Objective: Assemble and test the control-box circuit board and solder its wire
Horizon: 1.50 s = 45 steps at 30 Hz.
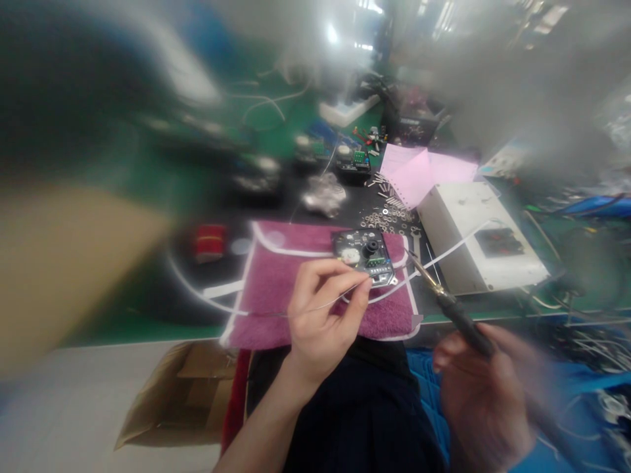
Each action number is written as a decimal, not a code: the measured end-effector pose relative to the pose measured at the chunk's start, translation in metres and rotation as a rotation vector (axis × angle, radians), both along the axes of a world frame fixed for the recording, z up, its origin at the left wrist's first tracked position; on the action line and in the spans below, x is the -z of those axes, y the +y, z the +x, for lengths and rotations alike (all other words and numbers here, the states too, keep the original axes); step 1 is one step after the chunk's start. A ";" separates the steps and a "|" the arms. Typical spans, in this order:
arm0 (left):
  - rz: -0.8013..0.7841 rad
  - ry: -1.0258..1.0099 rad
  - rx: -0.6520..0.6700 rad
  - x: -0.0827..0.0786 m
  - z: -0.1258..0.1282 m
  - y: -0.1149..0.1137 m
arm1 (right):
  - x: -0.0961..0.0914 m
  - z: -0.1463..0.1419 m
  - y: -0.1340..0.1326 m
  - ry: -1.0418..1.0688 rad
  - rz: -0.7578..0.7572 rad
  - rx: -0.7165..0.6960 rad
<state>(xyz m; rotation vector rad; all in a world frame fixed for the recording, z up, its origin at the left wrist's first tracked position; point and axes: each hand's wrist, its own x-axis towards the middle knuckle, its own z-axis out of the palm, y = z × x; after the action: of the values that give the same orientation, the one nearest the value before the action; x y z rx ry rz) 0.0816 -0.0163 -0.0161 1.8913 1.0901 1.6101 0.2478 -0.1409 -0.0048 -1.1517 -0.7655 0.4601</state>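
Observation:
My left hand [323, 315] is closed in a pinch on a thin solder wire [296, 310], its tip near the front edge of a black circuit board [365, 256]. The board lies on a magenta towel [276, 289]. My right hand [486, 387], blurred at the lower right, grips a soldering iron [451, 305] by its dark handle. The iron's tip points up and left toward the board's right side, a short way off it.
A white box [473, 243] stands right of the towel, with pink paper [419, 172] behind it. Several small screws and washers [389, 213] lie scattered behind the board. A red spool [210, 241] sits at left. A cardboard box [182, 394] stands below the table edge.

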 end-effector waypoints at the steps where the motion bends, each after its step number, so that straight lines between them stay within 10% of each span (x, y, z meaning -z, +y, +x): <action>1: -0.002 -0.002 0.002 0.000 0.000 0.000 | 0.000 0.000 0.000 -0.005 0.003 0.000; 45: -0.024 0.009 0.009 0.002 -0.002 0.000 | 0.030 0.010 0.045 -0.127 0.035 0.082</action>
<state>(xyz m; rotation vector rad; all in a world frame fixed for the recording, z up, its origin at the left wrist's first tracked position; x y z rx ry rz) 0.0793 -0.0165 -0.0180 1.8877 1.0983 1.5783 0.2581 -0.0962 -0.0347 -1.1834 -0.8295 0.3064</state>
